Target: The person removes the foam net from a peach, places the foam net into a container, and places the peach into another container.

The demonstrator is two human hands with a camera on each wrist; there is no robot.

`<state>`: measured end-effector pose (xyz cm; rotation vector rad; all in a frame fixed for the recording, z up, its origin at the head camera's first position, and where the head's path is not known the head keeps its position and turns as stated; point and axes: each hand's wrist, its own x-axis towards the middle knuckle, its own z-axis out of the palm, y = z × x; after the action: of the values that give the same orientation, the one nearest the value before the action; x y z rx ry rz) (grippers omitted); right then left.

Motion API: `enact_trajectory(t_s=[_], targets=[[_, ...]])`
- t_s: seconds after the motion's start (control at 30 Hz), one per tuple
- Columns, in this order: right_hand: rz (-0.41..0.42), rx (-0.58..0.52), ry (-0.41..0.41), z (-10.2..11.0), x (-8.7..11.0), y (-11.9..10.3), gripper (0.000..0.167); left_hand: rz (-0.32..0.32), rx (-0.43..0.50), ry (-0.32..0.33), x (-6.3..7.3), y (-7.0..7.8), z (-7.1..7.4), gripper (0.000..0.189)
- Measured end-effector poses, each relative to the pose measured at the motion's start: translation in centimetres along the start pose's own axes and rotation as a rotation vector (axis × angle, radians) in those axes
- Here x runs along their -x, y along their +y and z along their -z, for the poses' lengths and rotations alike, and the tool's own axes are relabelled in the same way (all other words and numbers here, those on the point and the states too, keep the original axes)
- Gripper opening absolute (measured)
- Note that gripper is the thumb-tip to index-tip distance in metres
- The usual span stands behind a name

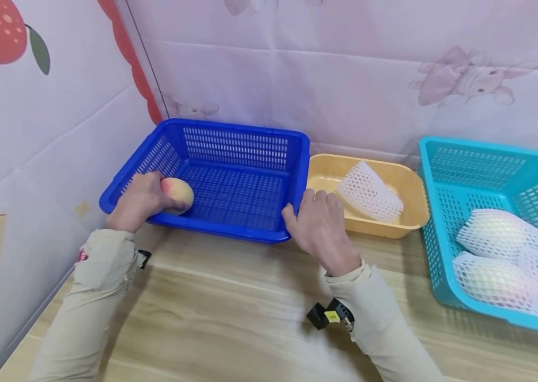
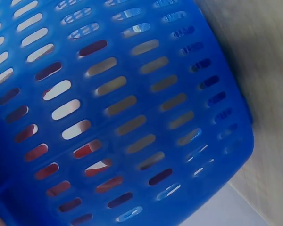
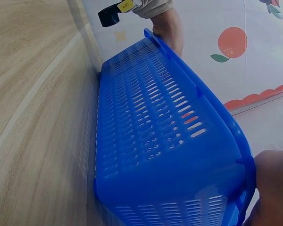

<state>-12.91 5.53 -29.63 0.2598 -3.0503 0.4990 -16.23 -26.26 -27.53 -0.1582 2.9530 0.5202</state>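
A blue slotted basket (image 1: 223, 229) stands against the back wall, with bare openwork floor across most of its inside. At its front left corner my left hand (image 1: 141, 200) holds a pale yellow peach (image 1: 180, 195) with a red blush, low inside the rim. My right hand (image 1: 318, 227) grips the basket's right rim near the front corner, the thumb on the basket side. From the right wrist view, the basket's outer wall (image 3: 188, 172) fills the middle, with the right hand at its rim. The left wrist view shows only slotted wall (image 2: 212, 183); the peach is hidden there.
Right of the blue basket sits a yellow bin (image 1: 388, 229) with an empty white foam net (image 1: 369, 193) in it. Further right, a turquoise basket (image 1: 445, 273) holds several net-wrapped fruits (image 1: 498, 231). A printed wall (image 1: 49, 138) bounds the wooden table (image 1: 221, 307) at left.
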Motion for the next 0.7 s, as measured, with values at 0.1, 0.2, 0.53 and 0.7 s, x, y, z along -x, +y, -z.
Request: enact_trajectory(t_s=[0.1, 0.2, 0.53, 0.7], targets=[[-0.002, -0.004, 0.002, -0.07, 0.00, 0.02, 0.043, -0.003, -0.006, 0.004, -0.05, -0.12, -0.09, 0.078], [-0.003, -0.002, 0.003, -0.12, 0.02, 0.03, 0.044, -0.005, -0.011, 0.008, -0.08, -0.15, -0.18, 0.077], [-0.017, -0.017, -0.006, -0.04, 0.02, -0.07, 0.044, 0.005, -0.029, -0.010, -0.22, -0.10, -0.27, 0.072], [-0.018, -0.019, -0.010, 0.00, 0.05, -0.06, 0.044, 0.021, -0.039, -0.038, -0.32, -0.15, -0.23, 0.074]])
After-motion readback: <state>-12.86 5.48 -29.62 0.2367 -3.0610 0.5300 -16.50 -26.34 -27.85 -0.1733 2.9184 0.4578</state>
